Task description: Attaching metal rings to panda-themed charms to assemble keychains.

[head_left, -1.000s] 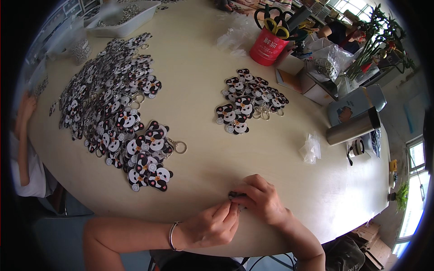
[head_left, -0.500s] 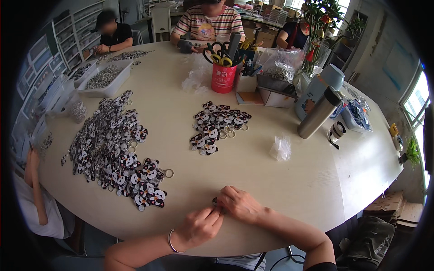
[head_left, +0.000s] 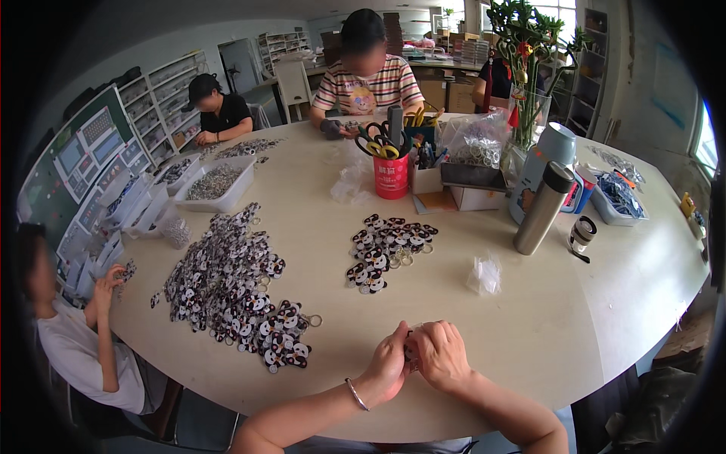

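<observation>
Since the earlier frame both hands lift off the table (head_left: 529,333); left hand (head_left: 389,362) and right hand (head_left: 442,352) pinch a small panda keychain (head_left: 411,354) between them.

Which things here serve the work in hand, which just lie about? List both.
In use: left hand and right hand pinching one panda keyring; big keyring heap; small heap; ring tray.
Lying about: steel flask; red scissor cup; crumpled bag.

Bare forearms, no sleeves; a thin silver bangle (head_left: 355,394) (left wrist).
</observation>
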Motion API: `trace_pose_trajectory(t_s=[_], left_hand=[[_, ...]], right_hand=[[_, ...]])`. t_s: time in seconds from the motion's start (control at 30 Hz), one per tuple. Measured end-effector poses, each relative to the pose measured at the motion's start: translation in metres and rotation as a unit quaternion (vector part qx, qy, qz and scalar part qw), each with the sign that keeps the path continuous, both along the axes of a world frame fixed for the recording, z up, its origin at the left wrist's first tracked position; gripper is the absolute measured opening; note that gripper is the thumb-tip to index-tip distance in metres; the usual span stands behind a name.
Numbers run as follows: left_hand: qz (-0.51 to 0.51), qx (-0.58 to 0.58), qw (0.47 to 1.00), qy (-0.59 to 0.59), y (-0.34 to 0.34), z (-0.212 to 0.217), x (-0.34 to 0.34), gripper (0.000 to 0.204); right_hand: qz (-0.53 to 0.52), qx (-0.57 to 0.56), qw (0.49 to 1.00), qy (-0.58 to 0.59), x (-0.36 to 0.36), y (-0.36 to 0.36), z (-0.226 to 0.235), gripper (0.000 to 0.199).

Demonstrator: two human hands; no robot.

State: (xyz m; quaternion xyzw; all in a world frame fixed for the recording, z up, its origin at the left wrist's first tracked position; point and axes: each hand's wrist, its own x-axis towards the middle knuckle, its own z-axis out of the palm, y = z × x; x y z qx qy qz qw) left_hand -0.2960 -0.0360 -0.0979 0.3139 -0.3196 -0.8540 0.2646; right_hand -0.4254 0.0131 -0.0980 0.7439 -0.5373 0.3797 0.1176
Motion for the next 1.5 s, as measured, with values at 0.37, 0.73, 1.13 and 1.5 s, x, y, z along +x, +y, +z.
trace_pose_trajectory(t_s=[0.37,0.73,1.13,1.5], left_hand=[[0.111,-0.142,0.982,-0.058,-0.072,0.014,-0.044,0.048],[0.305,-0.651,0.518,-0.464,-0.178,-0.024,-0.022,0.04],[-0.007,-0.616,0.479,-0.625,-0.107,0.022,0.166,0.037],[-0.144,-0.376,0.871,-0.281,-0.041,0.024,0.094,0.024]], right_hand=[[0.05,0.059,0.994,-0.079,-0.031,0.019,0.018,0.018],[-0.254,0.011,0.967,0.033,-0.139,-0.055,-0.021,0.012],[-0.319,-0.019,0.943,-0.094,-0.149,-0.048,0.01,0.009],[-0.195,-0.057,0.975,-0.088,-0.1,-0.017,0.026,0.018]])
